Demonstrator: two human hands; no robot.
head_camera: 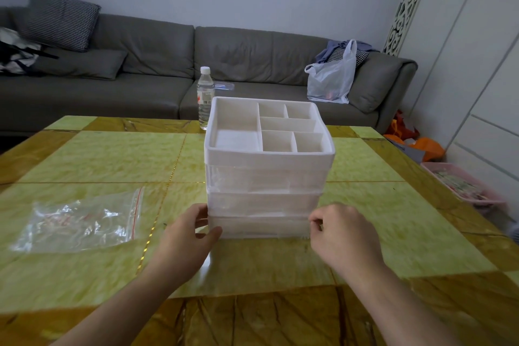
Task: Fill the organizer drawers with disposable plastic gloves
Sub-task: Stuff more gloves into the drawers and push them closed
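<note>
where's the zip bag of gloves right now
In the head view the clear zip bag lies flat on the table, left of the white organizer and just beyond the left hand, which doesn't touch it.

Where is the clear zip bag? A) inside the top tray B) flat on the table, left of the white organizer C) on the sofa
B: the zip bag lies flat on the table, left of the organizer, untouched by either hand.
</note>
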